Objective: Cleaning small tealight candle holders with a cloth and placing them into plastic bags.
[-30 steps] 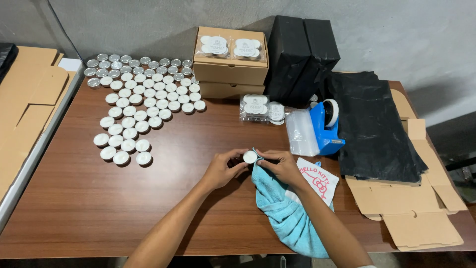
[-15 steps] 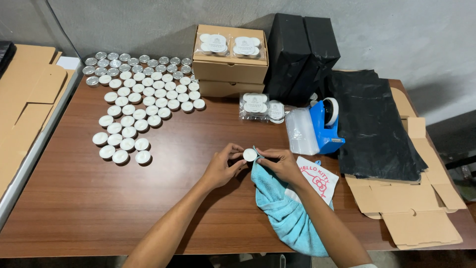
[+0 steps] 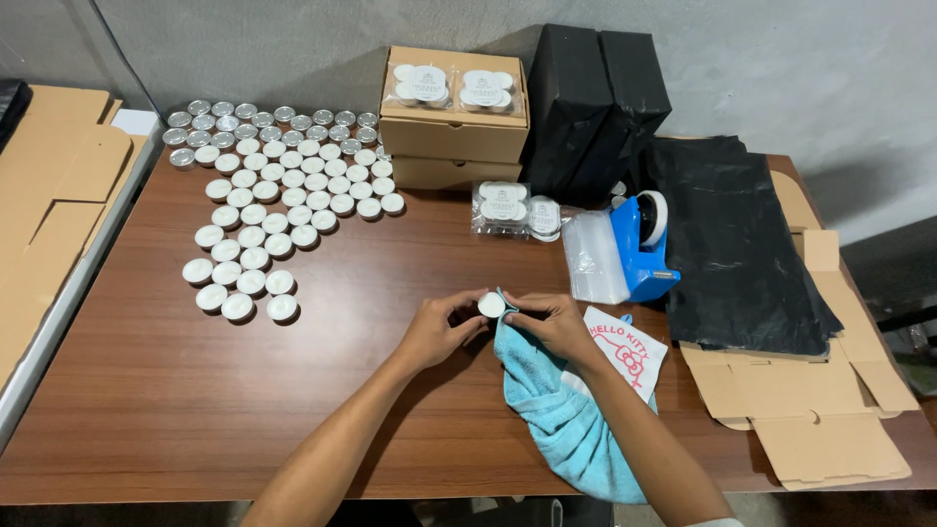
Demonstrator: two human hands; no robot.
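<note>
Between both hands' grips (image 3: 491, 310): white tealight (image 3: 491, 305).

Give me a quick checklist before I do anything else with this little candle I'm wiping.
1. Tealight candle held by both hands: ok, left hand and right hand pinch it from either side.
2. Blue cloth within reach: ok, it lies under the right hand and touches the candle.
3. Candle surface clean: cannot tell, too small to see.
4. Space beside the rows of tealights: ok, bare table shows in front of them.
5. Tape dispenser clear of the hands: ok, it stands apart, further back.
</note>
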